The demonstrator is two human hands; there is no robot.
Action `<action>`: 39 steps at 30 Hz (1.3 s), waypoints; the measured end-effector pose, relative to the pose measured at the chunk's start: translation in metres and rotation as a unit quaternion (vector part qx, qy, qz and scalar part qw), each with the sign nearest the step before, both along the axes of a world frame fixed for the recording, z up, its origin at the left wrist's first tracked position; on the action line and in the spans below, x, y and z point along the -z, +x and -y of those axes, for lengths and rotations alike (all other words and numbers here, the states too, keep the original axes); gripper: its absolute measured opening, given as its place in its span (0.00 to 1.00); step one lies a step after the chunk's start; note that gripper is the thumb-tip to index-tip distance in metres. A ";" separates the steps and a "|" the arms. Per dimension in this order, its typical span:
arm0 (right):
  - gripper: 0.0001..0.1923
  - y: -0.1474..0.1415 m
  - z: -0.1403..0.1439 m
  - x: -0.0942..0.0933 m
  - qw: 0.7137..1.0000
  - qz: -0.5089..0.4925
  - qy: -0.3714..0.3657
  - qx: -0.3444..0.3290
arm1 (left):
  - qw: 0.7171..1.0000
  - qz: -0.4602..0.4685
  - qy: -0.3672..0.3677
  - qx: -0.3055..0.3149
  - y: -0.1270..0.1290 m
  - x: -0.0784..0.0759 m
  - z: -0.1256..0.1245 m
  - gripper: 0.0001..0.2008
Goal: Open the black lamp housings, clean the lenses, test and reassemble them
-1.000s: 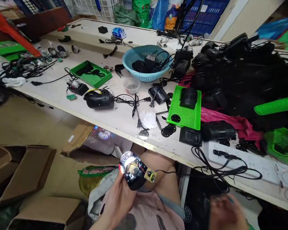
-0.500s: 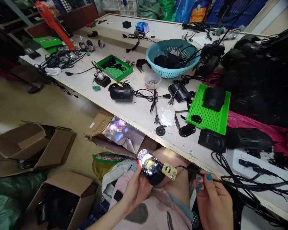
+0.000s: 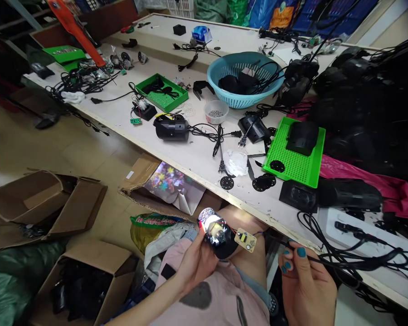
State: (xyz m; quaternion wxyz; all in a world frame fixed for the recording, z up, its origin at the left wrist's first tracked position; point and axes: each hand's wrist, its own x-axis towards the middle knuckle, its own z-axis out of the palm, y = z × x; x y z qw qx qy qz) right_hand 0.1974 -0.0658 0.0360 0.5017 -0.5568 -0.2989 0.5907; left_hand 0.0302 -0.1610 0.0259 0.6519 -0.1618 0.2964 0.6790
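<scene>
Lamp module (image 3: pixel 217 233), lit and bare, sat over your lap below the table (image 3: pixel 190 158) edge, gripped in your left hand (image 3: pixel 193 265). Small circuit board (image 3: pixel 245 240) dangled off it on thin wires. Your right hand (image 3: pixel 306 285) pinched the black cord (image 3: pixel 329 261). Likely risk: tugging that cord could tear the board's wires or drag the black housing (image 3: pixel 172 129) nearer the edge.

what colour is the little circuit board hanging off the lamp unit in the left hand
Yellow, in the head view: the circuit board sits beside the lamp unit held by the left hand.
</scene>
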 end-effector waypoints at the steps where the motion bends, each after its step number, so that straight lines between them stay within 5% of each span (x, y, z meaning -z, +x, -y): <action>1: 0.18 0.001 0.000 0.001 1.000 -0.001 0.002 -0.006 | 1.000 0.004 0.007 0.001 -0.001 0.004 0.001 0.21; 8: 0.16 0.003 0.002 0.003 1.000 -0.004 0.009 -0.027 | 0.999 0.015 0.041 0.004 -0.003 0.020 0.007 0.27; 23: 0.19 0.006 0.002 -0.003 1.000 0.009 -0.016 0.000 | 0.998 0.015 -0.057 -0.011 -0.003 -0.018 -0.014 0.27; 32: 0.19 0.004 0.002 -0.003 0.999 -0.015 -0.037 0.006 | 0.999 0.011 -0.039 -0.006 0.003 -0.009 -0.006 0.23; 39: 0.16 0.004 0.001 0.000 1.000 -0.011 -0.014 -0.001 | 1.000 0.024 0.004 -0.014 0.004 0.019 0.002 0.23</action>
